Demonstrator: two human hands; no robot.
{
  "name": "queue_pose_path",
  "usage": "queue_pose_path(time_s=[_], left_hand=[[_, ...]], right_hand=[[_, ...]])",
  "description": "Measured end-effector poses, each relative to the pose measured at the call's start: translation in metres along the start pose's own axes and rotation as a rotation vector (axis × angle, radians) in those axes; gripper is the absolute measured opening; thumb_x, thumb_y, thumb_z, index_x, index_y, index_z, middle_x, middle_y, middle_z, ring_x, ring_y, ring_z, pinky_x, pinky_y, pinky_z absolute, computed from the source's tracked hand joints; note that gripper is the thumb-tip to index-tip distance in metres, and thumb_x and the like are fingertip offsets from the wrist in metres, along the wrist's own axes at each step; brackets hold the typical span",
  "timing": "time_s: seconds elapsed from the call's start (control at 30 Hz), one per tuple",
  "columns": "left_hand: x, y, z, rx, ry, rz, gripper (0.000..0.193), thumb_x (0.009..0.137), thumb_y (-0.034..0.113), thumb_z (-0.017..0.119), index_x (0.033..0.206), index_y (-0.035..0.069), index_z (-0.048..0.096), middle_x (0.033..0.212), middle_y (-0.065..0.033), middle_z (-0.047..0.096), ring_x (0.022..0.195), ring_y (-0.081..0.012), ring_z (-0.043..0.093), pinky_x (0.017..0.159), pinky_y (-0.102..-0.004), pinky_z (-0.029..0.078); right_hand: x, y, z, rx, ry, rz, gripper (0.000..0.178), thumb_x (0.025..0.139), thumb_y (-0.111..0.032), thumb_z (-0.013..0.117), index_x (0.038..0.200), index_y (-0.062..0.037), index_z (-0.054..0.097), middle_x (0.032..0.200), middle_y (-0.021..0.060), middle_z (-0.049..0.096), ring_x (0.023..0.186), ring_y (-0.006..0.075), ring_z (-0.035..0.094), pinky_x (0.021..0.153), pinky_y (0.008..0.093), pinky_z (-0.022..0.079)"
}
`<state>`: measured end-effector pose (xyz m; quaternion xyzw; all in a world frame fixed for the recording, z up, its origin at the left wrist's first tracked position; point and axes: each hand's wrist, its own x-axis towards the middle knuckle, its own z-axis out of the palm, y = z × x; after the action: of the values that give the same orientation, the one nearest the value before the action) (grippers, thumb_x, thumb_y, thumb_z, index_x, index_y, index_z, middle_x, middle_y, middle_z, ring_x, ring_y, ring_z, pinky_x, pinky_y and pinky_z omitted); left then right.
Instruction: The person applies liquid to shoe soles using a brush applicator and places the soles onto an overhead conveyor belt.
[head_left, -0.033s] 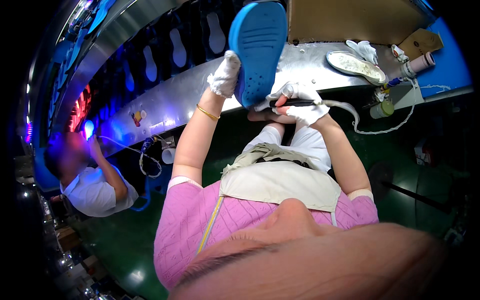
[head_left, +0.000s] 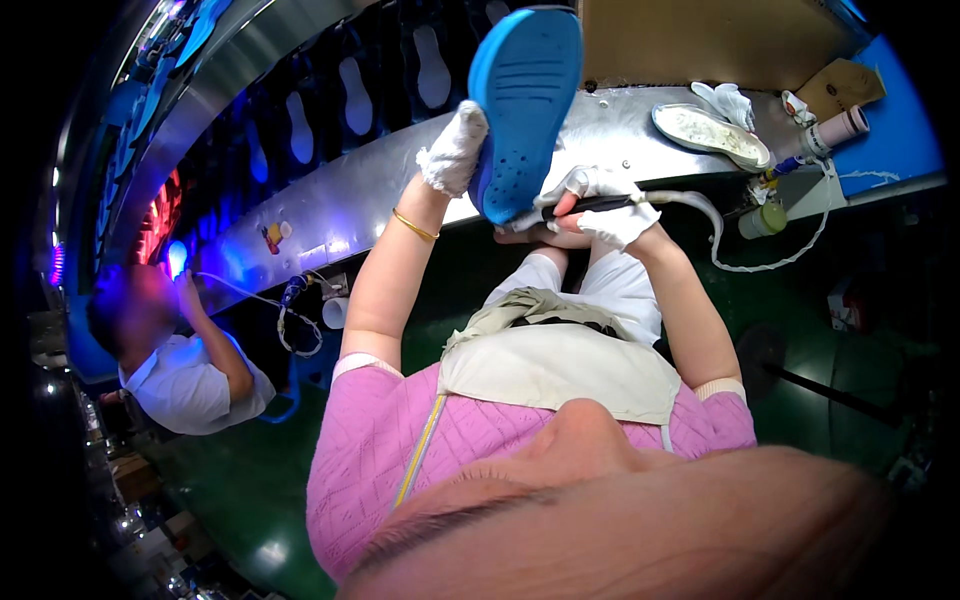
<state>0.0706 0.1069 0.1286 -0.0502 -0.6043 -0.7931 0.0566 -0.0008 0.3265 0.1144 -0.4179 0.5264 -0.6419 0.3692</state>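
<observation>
Two gloved hands: left hand [head_left: 455, 150] grips blue sole [head_left: 525, 105], right hand [head_left: 605, 200] a tool [head_left: 590, 205].

Small red-yellow sticker [head_left: 272, 236] on steel counter [head_left: 620, 125]

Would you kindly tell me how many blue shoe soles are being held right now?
1: the blue sole, gripped by the left hand, with the right hand at its lower end. Others may be hidden.

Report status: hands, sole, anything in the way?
Left hand gloved, gripping blue sole upright by its edge. Right hand gloved, holding dark hosed tool at sole's lower end. White sole lies apart on the metal bench; nothing in the way.
</observation>
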Motion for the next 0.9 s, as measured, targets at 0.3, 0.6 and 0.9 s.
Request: queue_pose_path(time_s=[0.3, 0.6, 0.9], left_hand=[[0.022, -0.004, -0.004, 0.14, 0.206, -0.418, 0.079, 0.083, 0.067, 0.053, 0.13, 0.003, 0.052, 0.105, -0.0148, 0.066, 0.084, -0.0203, 0.067, 0.074, -0.0319, 0.057], [0.019, -0.006, -0.005, 0.056, 0.24, -0.405, 0.074, 0.085, 0.061, 0.059, 0.133, 0.006, 0.051, 0.115, -0.0098, 0.062, 0.094, -0.0172, 0.06, 0.082, -0.0313, 0.052], [0.003, 0.007, -0.006, 0.034, 0.341, -0.281, 0.089, 0.077, 0.074, 0.053, 0.132, 0.005, 0.049, 0.109, -0.0165, 0.063, 0.091, -0.0244, 0.066, 0.075, -0.0353, 0.058]], right_hand=[[0.01, 0.003, -0.007, -0.553, -0.023, 0.11, 0.011, 0.073, -0.005, 0.07, 0.083, -0.0057, 0.066, 0.085, 0.0045, 0.066, 0.083, 0.0156, 0.061, 0.08, 0.0285, 0.049], [0.016, -0.007, -0.017, -0.54, -0.006, 0.097, 0.007, 0.073, -0.006, 0.071, 0.077, -0.0049, 0.065, 0.076, 0.0035, 0.064, 0.079, 0.0129, 0.059, 0.078, 0.0276, 0.048], [0.01, -0.016, -0.032, -0.187, 0.014, -0.11, 0.01, 0.075, 0.0, 0.069, 0.081, -0.0049, 0.063, 0.08, 0.0053, 0.063, 0.075, 0.0135, 0.061, 0.072, 0.0268, 0.05]])
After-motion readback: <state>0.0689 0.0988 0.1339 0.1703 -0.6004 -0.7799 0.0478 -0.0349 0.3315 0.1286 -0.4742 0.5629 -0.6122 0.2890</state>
